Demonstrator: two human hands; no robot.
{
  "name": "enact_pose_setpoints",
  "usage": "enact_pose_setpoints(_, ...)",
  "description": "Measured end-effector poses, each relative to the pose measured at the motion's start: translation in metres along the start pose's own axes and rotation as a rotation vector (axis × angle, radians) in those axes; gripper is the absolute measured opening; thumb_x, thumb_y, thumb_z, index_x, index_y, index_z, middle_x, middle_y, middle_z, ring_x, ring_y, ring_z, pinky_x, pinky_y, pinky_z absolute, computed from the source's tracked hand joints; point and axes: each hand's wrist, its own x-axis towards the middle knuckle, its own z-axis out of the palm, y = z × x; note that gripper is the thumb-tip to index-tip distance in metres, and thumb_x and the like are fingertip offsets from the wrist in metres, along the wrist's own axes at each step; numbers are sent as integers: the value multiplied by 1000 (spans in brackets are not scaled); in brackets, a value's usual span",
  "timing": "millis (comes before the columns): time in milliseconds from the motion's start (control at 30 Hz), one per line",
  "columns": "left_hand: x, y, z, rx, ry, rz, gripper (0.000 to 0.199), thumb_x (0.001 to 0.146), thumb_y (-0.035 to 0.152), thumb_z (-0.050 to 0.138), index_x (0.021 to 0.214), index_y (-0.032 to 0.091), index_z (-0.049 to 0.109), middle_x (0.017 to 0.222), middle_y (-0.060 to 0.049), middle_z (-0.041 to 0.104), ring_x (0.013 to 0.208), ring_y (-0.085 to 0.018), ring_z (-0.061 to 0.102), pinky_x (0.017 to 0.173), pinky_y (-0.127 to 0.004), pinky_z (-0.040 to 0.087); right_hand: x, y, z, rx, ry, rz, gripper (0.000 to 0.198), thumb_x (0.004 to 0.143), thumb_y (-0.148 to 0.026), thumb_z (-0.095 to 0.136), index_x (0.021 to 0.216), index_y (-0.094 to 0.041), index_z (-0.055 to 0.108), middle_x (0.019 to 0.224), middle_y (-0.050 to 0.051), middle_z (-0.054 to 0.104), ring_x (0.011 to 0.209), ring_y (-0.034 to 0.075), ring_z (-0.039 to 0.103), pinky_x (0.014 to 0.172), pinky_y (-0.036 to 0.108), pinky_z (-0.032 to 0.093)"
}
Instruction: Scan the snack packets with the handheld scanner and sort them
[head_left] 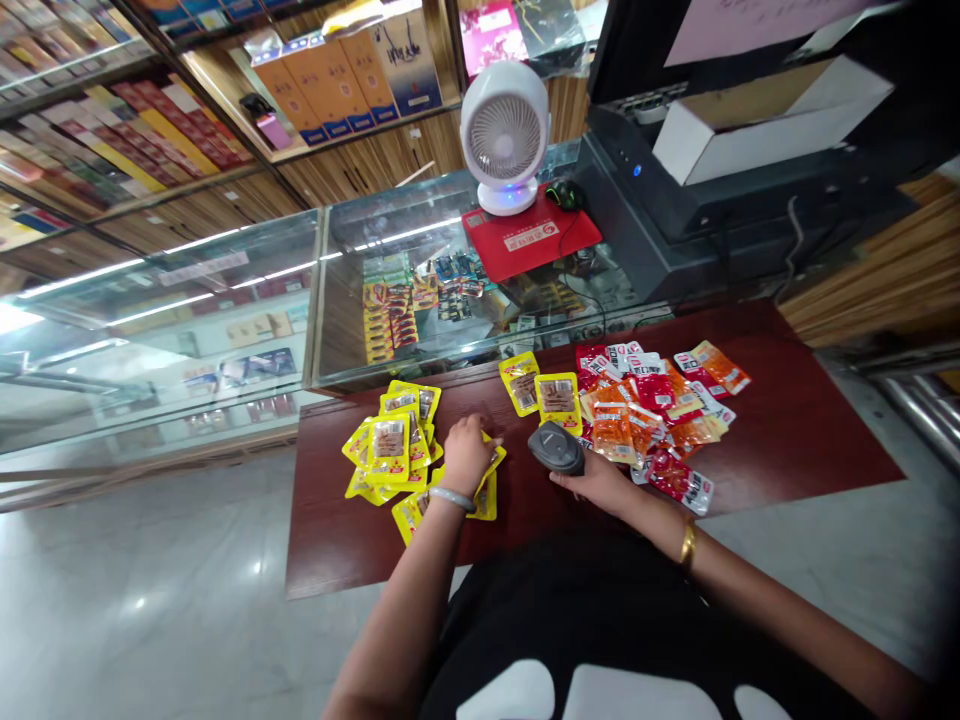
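Note:
A grey handheld barcode scanner (556,447) is gripped in my right hand (596,482), its head pointing left just below two yellow snack packets (559,398). My left hand (466,455) is over the right part of the yellow packet pile, its fingers curled around the edge of a yellow snack packet (491,462); the hand hides part of that packet. Left of it, a heap of similar yellow packets (388,448) lies overlapping. Beyond the scanner, to the right, red, white and orange snack packets (652,405) are spread in a loose pile.
The packets lie on a dark red wooden board (795,400). Behind it stands a glass display counter (420,225) with a white fan (505,135), a red mat (510,250) and a black mouse (564,194). A dark machine with an open white box (772,120) rises at right.

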Motion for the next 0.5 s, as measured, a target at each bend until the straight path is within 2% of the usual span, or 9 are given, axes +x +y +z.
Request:
enact_pose_setpoints(100,-14,-19,-8,368,-28,-89,36,72,32,71,101,13,63,109,-18,62,109,-34,55,90,-43,42,-2,5,3,-7,-49,54,46,73,-43,74,111,-17,67,93,8,77,79,29,73,78,44,57)
enact_pose_setpoints(167,-18,-28,-6,447,-92,-109,33,73,35,70,96,13,64,106,-18,64,108,-35,56,88,-43,42,-3,7,6,-15,-78,95,45,74,-44,73,110,-17,67,78,5,76,60,25,70,64,40,57)
enact_pose_setpoints(200,-17,-31,-4,455,-109,-111,31,74,36,69,96,14,64,105,-17,65,107,-34,57,88,-42,42,-3,8,7,-16,-80,95,45,74,-44,74,109,-18,67,74,4,75,58,24,69,63,39,57)
enact_pose_setpoints(267,-14,-33,-1,418,-124,-139,32,78,36,66,100,14,64,101,-16,67,103,-32,60,86,-39,42,-5,8,8,-11,-70,57,42,72,-42,75,108,-20,68,78,4,76,68,26,72,69,40,58)
enact_pose_setpoints(367,-8,-34,1,208,-175,-212,34,80,34,65,108,15,62,95,-13,71,91,-25,66,77,-31,43,-6,8,8,0,-60,2,40,71,-39,77,106,-21,69,96,6,78,92,30,72,86,43,55)
enact_pose_setpoints(433,-4,-34,1,41,-243,-229,25,81,35,64,98,17,67,87,-9,72,81,-21,66,70,-27,42,-6,10,8,8,-65,-15,42,71,-38,77,109,-21,68,107,7,76,102,31,69,95,46,52)
enact_pose_setpoints(500,-2,-34,4,-89,-258,-239,20,83,35,60,83,17,69,77,-7,71,72,-18,64,65,-24,41,-7,13,7,32,-70,-23,47,71,-37,78,114,-21,67,114,8,74,108,31,67,99,48,49)
